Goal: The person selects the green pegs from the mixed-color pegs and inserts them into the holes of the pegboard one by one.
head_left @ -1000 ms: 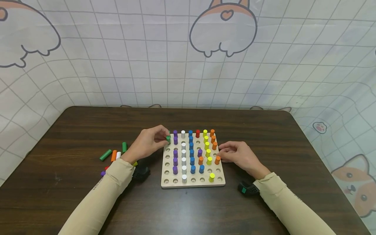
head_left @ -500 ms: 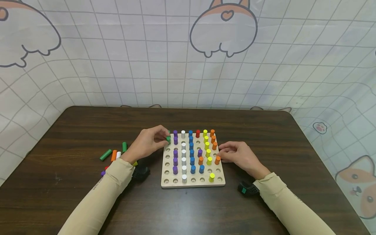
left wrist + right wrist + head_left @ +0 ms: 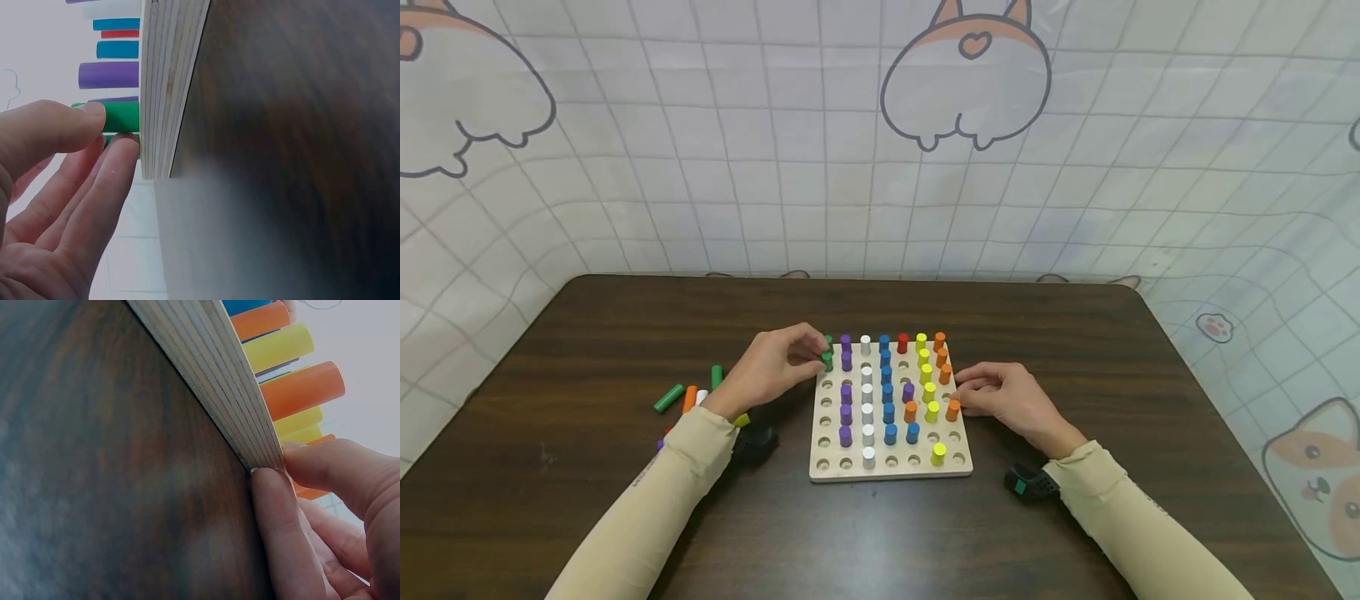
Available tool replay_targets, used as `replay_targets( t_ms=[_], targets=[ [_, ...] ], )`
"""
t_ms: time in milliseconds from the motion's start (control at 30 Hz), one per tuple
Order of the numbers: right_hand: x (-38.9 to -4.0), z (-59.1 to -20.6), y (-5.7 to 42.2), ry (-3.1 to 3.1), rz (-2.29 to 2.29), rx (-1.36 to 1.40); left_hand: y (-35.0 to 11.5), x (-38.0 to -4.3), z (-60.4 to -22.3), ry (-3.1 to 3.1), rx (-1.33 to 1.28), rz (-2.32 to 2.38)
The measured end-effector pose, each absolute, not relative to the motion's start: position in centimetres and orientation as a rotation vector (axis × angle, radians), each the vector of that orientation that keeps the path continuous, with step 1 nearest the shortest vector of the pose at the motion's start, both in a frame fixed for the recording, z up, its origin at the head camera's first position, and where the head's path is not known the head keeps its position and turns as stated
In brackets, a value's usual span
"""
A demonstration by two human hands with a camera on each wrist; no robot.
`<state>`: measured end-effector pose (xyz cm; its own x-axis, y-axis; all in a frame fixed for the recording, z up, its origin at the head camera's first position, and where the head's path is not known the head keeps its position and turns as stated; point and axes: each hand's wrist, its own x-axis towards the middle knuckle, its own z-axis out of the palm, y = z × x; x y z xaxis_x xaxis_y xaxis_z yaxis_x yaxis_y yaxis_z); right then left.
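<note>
A square wooden pegboard (image 3: 891,477) lies on the table, with coloured round pegs standing in its holes. Near the board's back left corner, my left hand (image 3: 775,364) pinches a green peg (image 3: 122,117) between thumb and fingers. That peg stands upright in the leftmost column. Just behind it is another green peg (image 3: 829,340), partly covered by the fingers in the left wrist view. At the opposite side my right hand (image 3: 1011,402) grips the board's right edge, thumb on top and a finger against the layered side (image 3: 212,381), close to an orange peg (image 3: 304,391).
Left of the board, loose pegs lie on the dark wooden table (image 3: 880,550): a green peg (image 3: 669,397), an orange peg (image 3: 689,398) and several others, some behind the left forearm. A patterned cloth (image 3: 737,167) hangs beyond the table's back edge.
The head view has shifted slightly. My left fingers have drawn back a little, so more of the rear green peg shows. My right hand has stayed at the board's edge.
</note>
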<state>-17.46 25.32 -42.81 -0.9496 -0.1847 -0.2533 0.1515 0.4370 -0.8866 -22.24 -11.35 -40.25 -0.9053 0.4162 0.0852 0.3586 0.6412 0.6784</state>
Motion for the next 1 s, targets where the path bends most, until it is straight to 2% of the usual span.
replay_targets(
  t_ms=[400,1000],
  targets=[
    [-17.5,-42.7,25.1,2.390,-1.510,-0.024,-13.6,-21.8,-39.3,2.848,0.698,1.088],
    [-17.3,-42.7,25.1,2.395,-1.514,-0.041,-18.1,-20.7,-36.8,2.925,0.618,0.932]
  ],
)
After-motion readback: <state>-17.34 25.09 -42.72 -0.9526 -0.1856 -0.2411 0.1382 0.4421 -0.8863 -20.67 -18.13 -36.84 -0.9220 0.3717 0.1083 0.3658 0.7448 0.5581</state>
